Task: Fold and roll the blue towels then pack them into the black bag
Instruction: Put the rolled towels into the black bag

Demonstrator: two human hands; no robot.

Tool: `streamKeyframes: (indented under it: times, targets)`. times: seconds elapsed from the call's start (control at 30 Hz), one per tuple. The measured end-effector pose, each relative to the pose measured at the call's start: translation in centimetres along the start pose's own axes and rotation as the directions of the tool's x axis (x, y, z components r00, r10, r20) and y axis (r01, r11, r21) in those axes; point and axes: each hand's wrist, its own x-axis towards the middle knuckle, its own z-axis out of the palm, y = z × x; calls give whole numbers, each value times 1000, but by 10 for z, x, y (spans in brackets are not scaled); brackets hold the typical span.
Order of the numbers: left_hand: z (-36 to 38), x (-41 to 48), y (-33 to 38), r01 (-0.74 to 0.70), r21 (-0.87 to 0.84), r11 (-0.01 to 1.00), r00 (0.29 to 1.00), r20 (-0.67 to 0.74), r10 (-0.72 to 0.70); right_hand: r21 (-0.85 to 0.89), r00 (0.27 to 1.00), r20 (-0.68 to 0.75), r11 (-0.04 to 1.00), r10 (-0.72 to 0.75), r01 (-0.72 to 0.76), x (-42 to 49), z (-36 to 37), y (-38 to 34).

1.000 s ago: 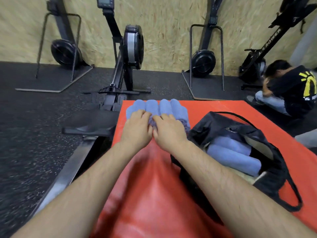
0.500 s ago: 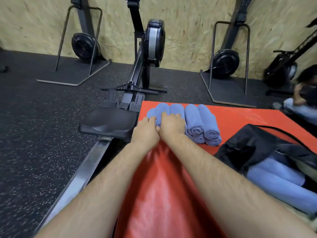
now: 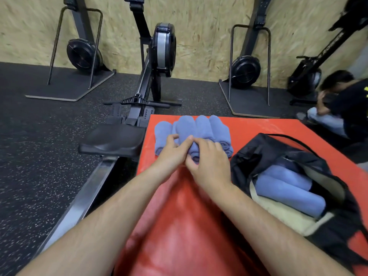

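Open bag [image 3: 258,148] right of rolls [image 3: 201,126]

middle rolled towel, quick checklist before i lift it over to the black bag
1. Both hands on it: ok; left hand and right hand grip the middle rolled towel.
2. Roll tight: ok; its near end shows a coil.
3. Free of the neighbouring rolls: cannot tell; they press against it on the red mat.
4. Mouth of the black bag open: ok; it gapes upward.
5. Room inside: cannot tell; packed towels fill much of the opening.
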Motion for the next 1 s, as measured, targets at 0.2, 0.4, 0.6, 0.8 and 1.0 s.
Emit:
streamKeyframes:
  times: [0.2, 0.4, 0.6, 0.8, 1.0]
  targets:
    - [35, -48, -4, -91, -44, 995, 965, 242, 99, -41, 970, 187, 986, -153, 163, -40, -78, 59]
    - [63, -89, -10, -420, 157, 894, 797, 535, 280, -95, 889, 405, 958, -212, 271, -61, -134, 122]
    - [109, -103, -14, -732, 277, 623, 577, 737, 351, -72, 818, 575, 997, 32, 12, -91, -168, 179]
    - [177, -92, 2, -742, 430, 514, 587, 787, 190, -126, 735, 639, 973, 229, -194, -105, -176, 227]
    - [196, -80, -31, -758, 518, 398, 597, 796, 102, -222, 725, 651, 970, 226, -102, -120, -149, 238]
